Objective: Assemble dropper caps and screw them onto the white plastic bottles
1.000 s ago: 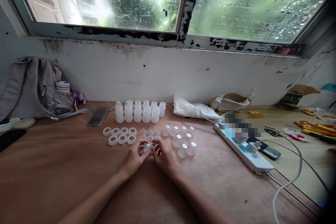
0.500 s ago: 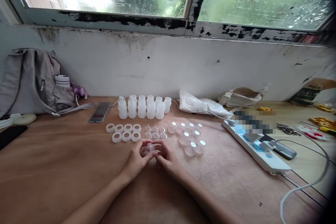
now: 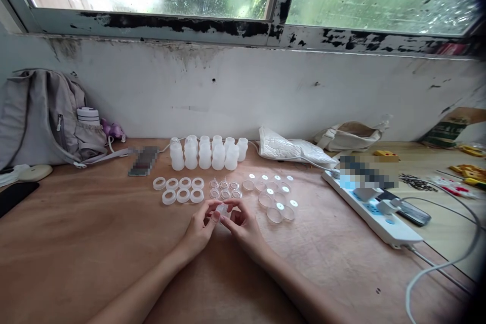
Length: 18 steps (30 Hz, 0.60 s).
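Between my fingertips is a small translucent plastic piece [image 3: 221, 208], partly hidden, so its exact kind is unclear. My left hand [image 3: 202, 224] grips it from the left, fingers curled and thumb pressed against it. From the other side, my right hand [image 3: 243, 225] pinches the same piece between thumb and fingers. Just beyond the hands lie small clear rimmed parts with thin tips [image 3: 225, 194]. White screw rings [image 3: 183, 195] are set out in two rows to their left. To the right are several clear round covers [image 3: 274, 214] and small white discs [image 3: 293, 203].
Frosted bottles [image 3: 205, 154] stand in rows near the wall. A phone [image 3: 143, 161] and a grey backpack [image 3: 34, 116] are at the left. On the right are a power strip [image 3: 379, 218], its loose cable [image 3: 410, 288] and a white padded packet [image 3: 292, 149].
The translucent piece has turned and shifted slightly to the right between my fingers. My fingers have closed in more tightly around it. The laid-out parts stay in place.
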Available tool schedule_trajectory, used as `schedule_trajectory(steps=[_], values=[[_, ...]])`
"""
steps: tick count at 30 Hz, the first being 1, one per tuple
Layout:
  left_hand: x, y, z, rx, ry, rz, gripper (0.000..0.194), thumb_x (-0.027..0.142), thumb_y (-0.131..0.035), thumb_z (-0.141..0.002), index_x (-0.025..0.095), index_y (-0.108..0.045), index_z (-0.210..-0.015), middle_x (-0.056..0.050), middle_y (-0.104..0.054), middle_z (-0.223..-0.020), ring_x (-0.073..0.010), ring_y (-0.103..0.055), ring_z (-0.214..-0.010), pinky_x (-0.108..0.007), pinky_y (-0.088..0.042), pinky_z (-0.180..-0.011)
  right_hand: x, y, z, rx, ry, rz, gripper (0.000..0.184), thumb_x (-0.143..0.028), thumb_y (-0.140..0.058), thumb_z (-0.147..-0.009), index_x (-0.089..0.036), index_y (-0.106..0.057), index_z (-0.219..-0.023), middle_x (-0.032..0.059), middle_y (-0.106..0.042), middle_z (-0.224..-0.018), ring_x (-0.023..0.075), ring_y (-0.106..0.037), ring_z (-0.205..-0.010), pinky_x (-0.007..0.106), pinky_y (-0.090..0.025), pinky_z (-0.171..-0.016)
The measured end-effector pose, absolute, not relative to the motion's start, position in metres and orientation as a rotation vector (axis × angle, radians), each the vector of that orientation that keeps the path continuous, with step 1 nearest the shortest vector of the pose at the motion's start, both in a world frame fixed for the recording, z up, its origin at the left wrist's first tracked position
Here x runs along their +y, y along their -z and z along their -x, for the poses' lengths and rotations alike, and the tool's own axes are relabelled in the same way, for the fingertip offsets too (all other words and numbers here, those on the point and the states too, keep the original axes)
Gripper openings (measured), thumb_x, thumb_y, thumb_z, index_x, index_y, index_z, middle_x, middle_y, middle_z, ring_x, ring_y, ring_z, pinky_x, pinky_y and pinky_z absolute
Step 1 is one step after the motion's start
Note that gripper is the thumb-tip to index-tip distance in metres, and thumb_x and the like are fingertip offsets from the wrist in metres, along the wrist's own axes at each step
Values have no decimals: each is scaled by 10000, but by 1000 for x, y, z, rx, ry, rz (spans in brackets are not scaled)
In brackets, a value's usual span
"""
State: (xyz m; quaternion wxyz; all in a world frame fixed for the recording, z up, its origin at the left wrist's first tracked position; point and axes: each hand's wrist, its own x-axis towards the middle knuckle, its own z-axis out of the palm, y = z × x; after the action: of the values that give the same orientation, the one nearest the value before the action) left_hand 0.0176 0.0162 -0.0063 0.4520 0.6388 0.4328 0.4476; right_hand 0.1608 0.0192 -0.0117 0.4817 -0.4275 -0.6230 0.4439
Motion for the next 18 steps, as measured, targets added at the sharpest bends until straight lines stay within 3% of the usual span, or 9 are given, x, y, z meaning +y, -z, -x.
schedule_trajectory(steps=[3,6,12,18], values=[[16,7,-18,1058,-1114,-1566,303,388,-382,-841,194,-490,-1048,-66,-567,-1044,-164,-561,-847,-257,-431,-726,21,13,-160,-1482,-1044,1048,337,-297,-619,-706,-224,-461,-994,-15,-454,-811,57,-441,-554,193,-414,-494],[16,8,-18,1037,-1128,-1563,302,380,-347,-856,192,-488,-1046,-59,-570,-1018,-165,-555,-859,-265,-425,-751,23,15,-159,-1416,-1221,1016,419,-334,-630,-687,-229,-402,-1021,4,-495,-854,73,-494,-552,199,-432,-442],[13,2,-18,1169,-1160,-1695,298,340,-311,-871,186,-549,-962,-53,-575,-944,-175,-525,-921,-293,-389,-828,23,13,-154,-1284,-1510,950,405,-355,-640,-672,-203,-383,-944,-47,-529,-680,57,-482,-397,199,-418,-382],[13,-2,-16,1226,-1073,-1691,273,366,-412,-822,173,-539,-968,-31,-605,-803,-148,-568,-695,-247,-440,-645,21,8,-153,-1273,-1454,953,352,-357,-648,-662,-186,-442,-890,-47,-532,-655,67,-497,-437,202,-423,-416]])
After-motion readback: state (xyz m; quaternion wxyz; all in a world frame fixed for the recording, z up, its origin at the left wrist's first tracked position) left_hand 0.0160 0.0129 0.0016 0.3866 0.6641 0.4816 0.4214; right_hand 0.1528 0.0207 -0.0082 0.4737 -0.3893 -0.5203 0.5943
